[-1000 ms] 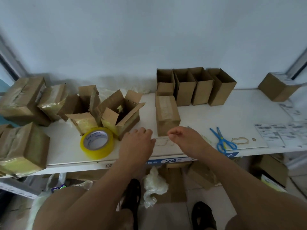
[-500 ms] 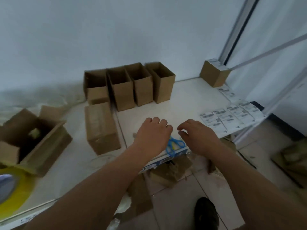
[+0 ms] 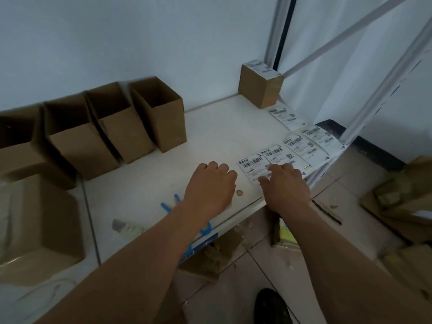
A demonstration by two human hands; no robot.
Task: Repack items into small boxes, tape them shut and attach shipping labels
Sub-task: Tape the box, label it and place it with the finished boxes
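Observation:
Several white shipping labels [image 3: 294,146] lie in a strip along the right edge of the white table [image 3: 222,127]. My right hand [image 3: 284,185] rests its fingertips on the nearest label [image 3: 251,163]. My left hand [image 3: 210,185] hovers just left of it with loosely curled fingers, holding nothing. A taped brown box [image 3: 35,228] lies at the left. Behind it stand several open small boxes [image 3: 161,118] in a row. A closed box with a label on top [image 3: 260,88] sits in the far right corner.
Blue scissors [image 3: 170,206] lie under my left forearm near the table's front edge, with a scrap of tape [image 3: 126,226] beside them. Cardboard pieces and boxes [image 3: 397,206] litter the tiled floor to the right. A metal rack frame [image 3: 383,90] rises at the right.
My view has swung right, away from the tape roll and the open flapped box. Both hands moved right past the scissors, and my right hand now touches the nearest label.

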